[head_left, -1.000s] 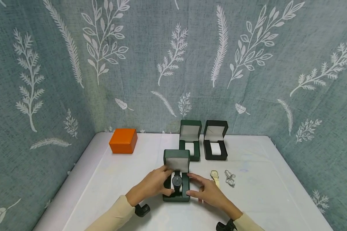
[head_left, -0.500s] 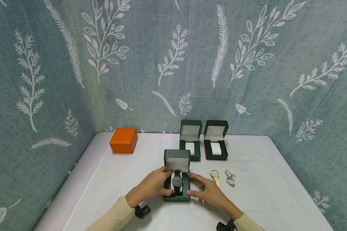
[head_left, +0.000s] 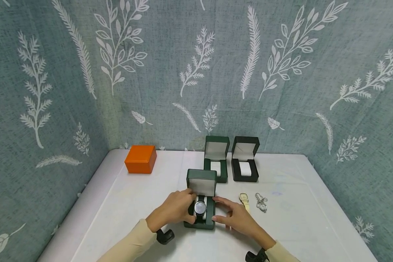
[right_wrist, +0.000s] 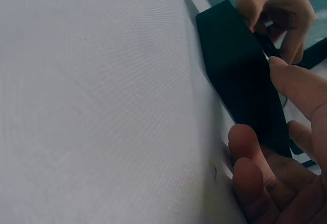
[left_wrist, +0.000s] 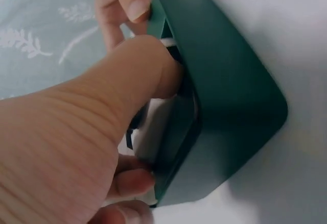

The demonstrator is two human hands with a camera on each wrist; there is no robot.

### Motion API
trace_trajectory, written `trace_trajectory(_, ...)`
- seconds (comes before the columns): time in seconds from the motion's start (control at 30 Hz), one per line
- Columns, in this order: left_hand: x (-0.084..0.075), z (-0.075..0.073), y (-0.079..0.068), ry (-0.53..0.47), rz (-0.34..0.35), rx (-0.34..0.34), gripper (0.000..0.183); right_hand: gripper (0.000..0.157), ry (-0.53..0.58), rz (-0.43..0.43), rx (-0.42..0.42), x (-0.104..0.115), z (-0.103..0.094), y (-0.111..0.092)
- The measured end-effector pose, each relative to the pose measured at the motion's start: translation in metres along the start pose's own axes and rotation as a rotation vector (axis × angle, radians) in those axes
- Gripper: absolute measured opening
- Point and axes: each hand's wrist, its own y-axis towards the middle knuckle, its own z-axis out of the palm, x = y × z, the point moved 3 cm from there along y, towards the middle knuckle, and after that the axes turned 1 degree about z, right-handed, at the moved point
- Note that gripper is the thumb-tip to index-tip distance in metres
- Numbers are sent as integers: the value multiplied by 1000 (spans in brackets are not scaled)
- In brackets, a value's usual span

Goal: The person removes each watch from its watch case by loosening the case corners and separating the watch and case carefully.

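Observation:
An open green watch box (head_left: 201,174) stands near the table's front, its lid raised at the back. Inside it sits a wristwatch (head_left: 200,207) with a black strap, wrapped round a white cushion. My left hand (head_left: 173,208) reaches in from the left, pinching the watch and its cushion between thumb and fingers; in the left wrist view the thumb dips inside the green wall (left_wrist: 230,96). At the box's right side, my right hand (head_left: 234,217) holds the wall, thumb on the rim and fingers against the outside, as the right wrist view shows.
Behind are a second open green watch box (head_left: 217,139) and an open black one (head_left: 246,139), each with a white cushion. An orange box (head_left: 140,159) stands back left. A gold watch (head_left: 243,198) and a silver watch (head_left: 261,202) lie to the right.
The watch face has turned from dark to bright and shifted slightly toward the front. My left hand has moved a little; the right hand keeps its place at the box.

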Motion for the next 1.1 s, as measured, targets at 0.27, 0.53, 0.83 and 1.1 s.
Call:
trace_trajectory(0.27, 6, 0, 2, -8, 10, -20, 69, 66, 13, 9, -2, 3, 1, 0)
trace_trajectory(0.53, 11, 5, -2, -50, 2, -82, 74, 66, 11, 19, 7, 5, 0, 1)
trace_trajectory(0.83, 10, 6, -7, -84, 18, -156, 73, 65, -6, 33, 6, 7, -3, 2)
trace_trajectory(1.1, 18, 13, -9, -296, 28, -99, 71, 65, -18, 25, 8, 4, -1, 1)
